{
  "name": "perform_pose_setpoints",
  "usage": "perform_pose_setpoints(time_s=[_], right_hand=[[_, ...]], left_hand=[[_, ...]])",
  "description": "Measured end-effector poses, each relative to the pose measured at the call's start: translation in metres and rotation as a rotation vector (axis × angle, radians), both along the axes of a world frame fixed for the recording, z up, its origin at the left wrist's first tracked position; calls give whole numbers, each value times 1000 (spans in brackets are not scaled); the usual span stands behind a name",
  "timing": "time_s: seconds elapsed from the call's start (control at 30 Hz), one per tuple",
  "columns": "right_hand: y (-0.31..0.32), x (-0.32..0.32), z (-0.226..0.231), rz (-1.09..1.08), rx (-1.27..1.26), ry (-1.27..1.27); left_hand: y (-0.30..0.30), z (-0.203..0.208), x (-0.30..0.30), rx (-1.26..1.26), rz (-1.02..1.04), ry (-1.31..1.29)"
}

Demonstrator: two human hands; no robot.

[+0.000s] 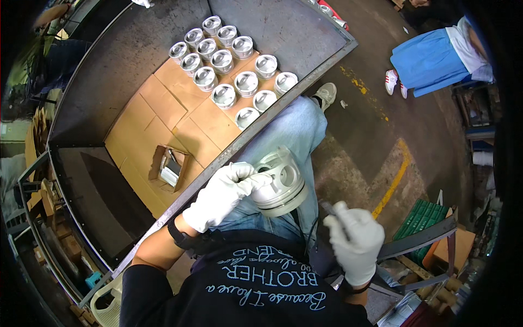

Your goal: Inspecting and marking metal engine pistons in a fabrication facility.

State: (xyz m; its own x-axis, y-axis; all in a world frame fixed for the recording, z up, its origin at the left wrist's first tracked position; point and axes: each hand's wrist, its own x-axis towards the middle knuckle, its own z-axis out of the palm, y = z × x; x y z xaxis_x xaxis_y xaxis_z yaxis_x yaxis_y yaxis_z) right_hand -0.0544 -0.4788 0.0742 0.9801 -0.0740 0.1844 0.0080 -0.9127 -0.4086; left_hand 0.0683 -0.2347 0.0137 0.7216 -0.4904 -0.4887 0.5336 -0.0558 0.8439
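Note:
My left hand (218, 196), in a white glove, grips a silvery metal piston (282, 188) by its skirt above my lap. The piston is tilted, with its pin hole showing and its grooved end toward me. To the right of it, apart from the piston, my gloved right hand (357, 240) is closed round a slim, dark-tipped hand tool (327, 207); motion blur hides its exact kind. In the metal bin ahead, several more pistons (223, 96) stand in rows on cardboard (136, 144).
A small open carton (157, 163) with metal pieces lies in the bin, whose raised metal rim (204, 174) runs beside my left forearm. At right are a green crate (422, 229) and a curved metal frame (419, 240). A person in a blue skirt (433, 60) stands beyond the floor markings.

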Motion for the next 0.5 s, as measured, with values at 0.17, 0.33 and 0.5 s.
perform_pose_setpoints(time_s=[0.17,0.33,0.5], right_hand=[[-11,-6,0,-262,93,-96],[-29,-9,-10,-430,245,-126],[-59,0,-13,-540,412,-174]], left_hand=[[3,2,2,-84,81,185],[-3,19,3,-75,128,299],[-12,70,7,-152,125,202]])
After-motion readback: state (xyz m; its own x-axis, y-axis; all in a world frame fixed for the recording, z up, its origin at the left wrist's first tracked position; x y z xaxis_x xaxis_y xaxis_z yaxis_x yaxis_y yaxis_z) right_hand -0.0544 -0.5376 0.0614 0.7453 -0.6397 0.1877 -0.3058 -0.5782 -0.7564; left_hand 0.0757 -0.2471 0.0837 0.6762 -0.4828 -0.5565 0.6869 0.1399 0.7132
